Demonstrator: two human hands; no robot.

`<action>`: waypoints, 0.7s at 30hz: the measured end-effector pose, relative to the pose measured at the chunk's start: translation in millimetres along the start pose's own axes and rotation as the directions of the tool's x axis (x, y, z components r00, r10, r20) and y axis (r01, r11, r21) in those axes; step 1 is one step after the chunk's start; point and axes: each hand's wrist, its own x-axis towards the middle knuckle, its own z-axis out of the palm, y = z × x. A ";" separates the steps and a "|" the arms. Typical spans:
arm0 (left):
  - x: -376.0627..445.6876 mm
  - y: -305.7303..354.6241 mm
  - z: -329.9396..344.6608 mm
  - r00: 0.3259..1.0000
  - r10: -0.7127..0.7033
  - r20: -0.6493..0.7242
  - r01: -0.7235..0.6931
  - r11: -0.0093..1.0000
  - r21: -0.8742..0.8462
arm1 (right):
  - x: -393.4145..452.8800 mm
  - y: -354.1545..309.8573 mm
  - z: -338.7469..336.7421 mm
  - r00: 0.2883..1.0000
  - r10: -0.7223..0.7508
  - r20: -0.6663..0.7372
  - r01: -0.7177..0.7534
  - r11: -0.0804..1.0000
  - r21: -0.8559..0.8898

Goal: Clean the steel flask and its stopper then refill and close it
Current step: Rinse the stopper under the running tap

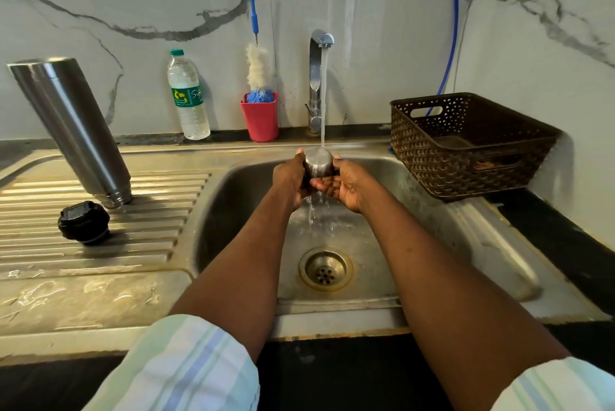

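Down at six o'clock two striped sleeves (pixel 186 367) lead up bare forearms into the sink (pixel 382 277). At centre frame, both hands cradle a small steel cup (pixel 318 163) under the tap (pixel 317 78) stream: left hand (pixel 291 177) curled round its side, right hand (pixel 346 184) cupped beneath, fingers wrapped on it. Wet steel is slick, so it could well slip and drop toward the drain (pixel 325 269). Out at nine o'clock the stopper (pixel 84 221) sits on the draining board, and the steel flask (pixel 71 128) stands inverted just behind it, where a stray elbow might topple it.
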 end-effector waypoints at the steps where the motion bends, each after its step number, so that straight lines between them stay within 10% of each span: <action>1: -0.4 0.4 0.3 1.000 -0.010 0.011 0.010 1.000 -0.006 | -0.1 -0.1 0.2 1.000 -0.002 0.010 0.002 1.000 0.012; 12: -1.0 0.9 0.8 0.999 0.013 0.034 -0.017 0.995 0.097 | 0.3 -2.2 -4.4 0.999 0.042 -0.023 -0.039 0.993 0.115; 21: 11.4 -3.5 0.6 0.997 0.064 0.030 -0.067 0.990 0.126 | 3.2 5.8 0.1 0.892 -0.432 -0.132 0.300 0.786 -0.541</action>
